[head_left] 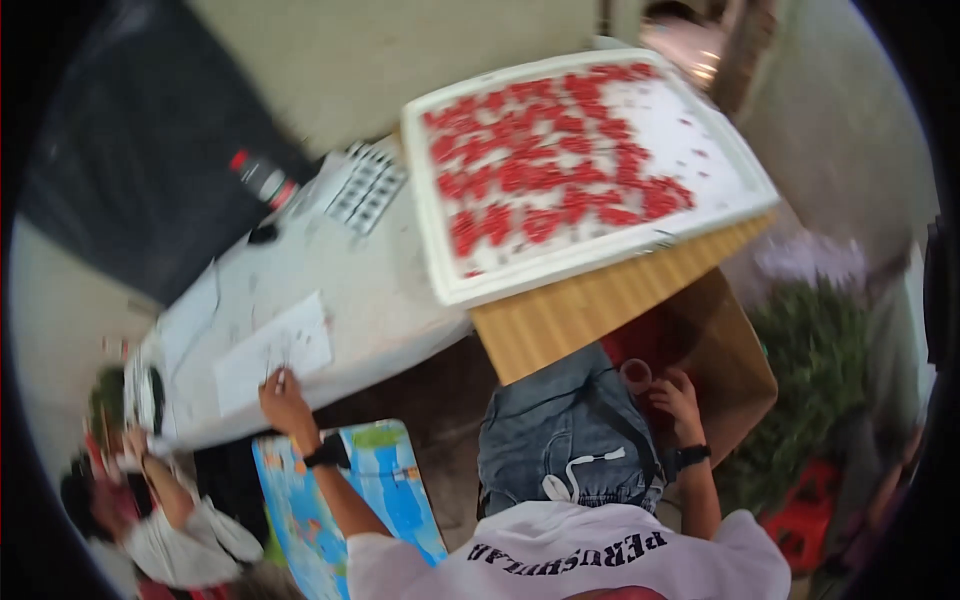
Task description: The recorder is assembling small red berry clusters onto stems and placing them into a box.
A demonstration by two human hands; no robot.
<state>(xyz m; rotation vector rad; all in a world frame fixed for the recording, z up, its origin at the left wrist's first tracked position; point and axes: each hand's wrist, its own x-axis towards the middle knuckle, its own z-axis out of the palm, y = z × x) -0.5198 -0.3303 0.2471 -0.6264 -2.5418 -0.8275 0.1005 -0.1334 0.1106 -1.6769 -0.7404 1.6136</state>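
My left hand point(286, 402) is over the near edge of a white sheet of paper point(310, 335) on the table, fingers pinched on something small and dark that I cannot make out. Small dark specks lie on that sheet. On my right, my right hand point(680, 402) is at the mouth of a cardboard box point(735, 385), its fingers curved and apart. Right beside those fingertips is a small clear round cup point(635, 376); whether they touch it is unclear. Red shows inside the box behind the cup.
A white foam tray point(445, 275) of small red pieces stands on a ribbed brown board point(620, 290). The table point(390, 290) also bears a red-capped bottle point(262, 180) and blister-like packs point(368, 187). A blue patterned board point(395, 490) is below my left arm. Another person point(180, 530) works at far left.
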